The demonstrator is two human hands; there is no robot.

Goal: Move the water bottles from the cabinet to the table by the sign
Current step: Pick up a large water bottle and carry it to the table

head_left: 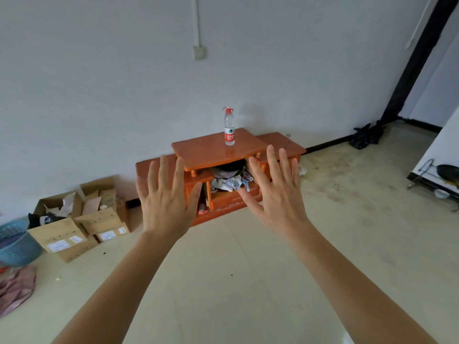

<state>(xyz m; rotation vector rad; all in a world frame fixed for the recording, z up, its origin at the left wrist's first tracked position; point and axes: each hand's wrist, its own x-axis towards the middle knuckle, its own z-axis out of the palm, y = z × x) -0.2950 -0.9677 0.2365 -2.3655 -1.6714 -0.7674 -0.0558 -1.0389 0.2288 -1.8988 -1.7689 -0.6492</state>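
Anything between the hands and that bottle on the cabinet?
Nothing visible. The bottle stands alone on the cabinet top. The left hand and right hand are open and empty, with only floor between. The destination table isn't in view.

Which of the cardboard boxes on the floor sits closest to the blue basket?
The leftmost cardboard box, right beside the blue basket; the others stand nearer the orange cabinet.

A sparse home room: low orange cabinet [218, 170], cardboard boxes [82, 219], tiled floor [323, 244].
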